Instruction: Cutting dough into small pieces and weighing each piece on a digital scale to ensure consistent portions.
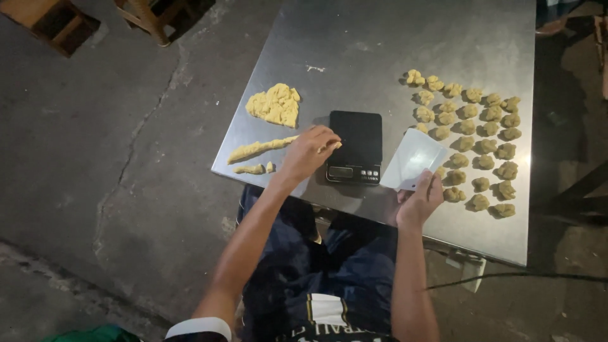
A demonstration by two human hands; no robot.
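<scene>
While left hand (308, 152) pinches dough, scale (354, 147), portions (472, 142), scraper (413, 159) beside.

A small lump of yellow dough (332, 146) sits pinched at fingertips just left of a flat black digital kitchen scale (354, 147). A thin white plastic scraper card (411, 158) tilts upward, held by its lower edge, right of the scale.

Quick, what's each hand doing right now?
Left hand: closed on a bit of dough beside the scale.
Right hand: holding a white scraper.
</scene>
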